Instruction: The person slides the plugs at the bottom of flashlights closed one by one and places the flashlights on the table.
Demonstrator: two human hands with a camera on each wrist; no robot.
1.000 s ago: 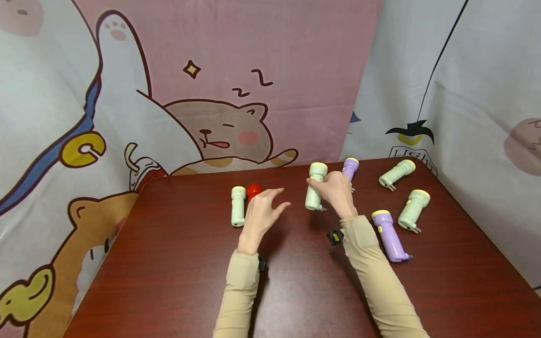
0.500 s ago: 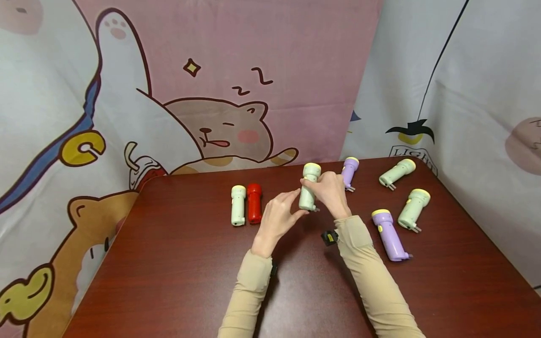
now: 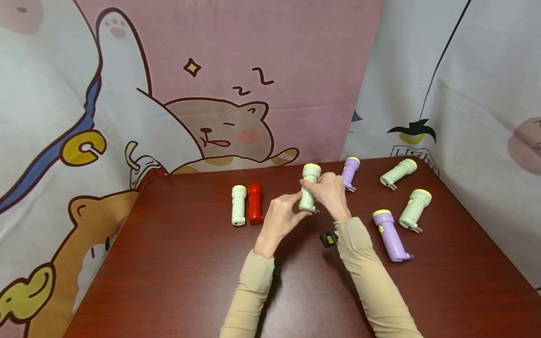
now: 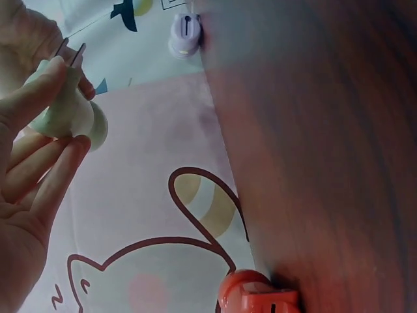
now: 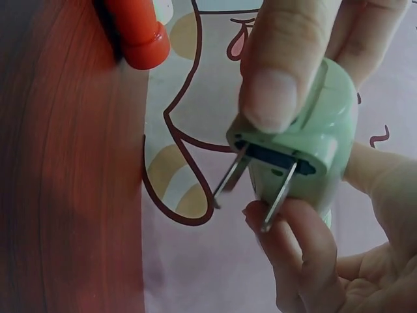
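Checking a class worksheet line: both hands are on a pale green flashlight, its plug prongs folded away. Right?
No: the prongs stick out, as the right wrist view shows. The left hand and right hand are on the pale green flashlight.

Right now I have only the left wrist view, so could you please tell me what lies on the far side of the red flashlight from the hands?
Observer: A pale green flashlight lies close beside the red flashlight there, roughly parallel to it.
Operator: Thank you. I see one purple flashlight; is there another, please?
Observer: Yes, a second purple flashlight lies just to the right of the right sleeve.
Operator: Besides the held green flashlight and the one you mentioned, are there more green ones?
Observer: Two more: a nearer green flashlight and a farther green flashlight, both toward the right side of the table.
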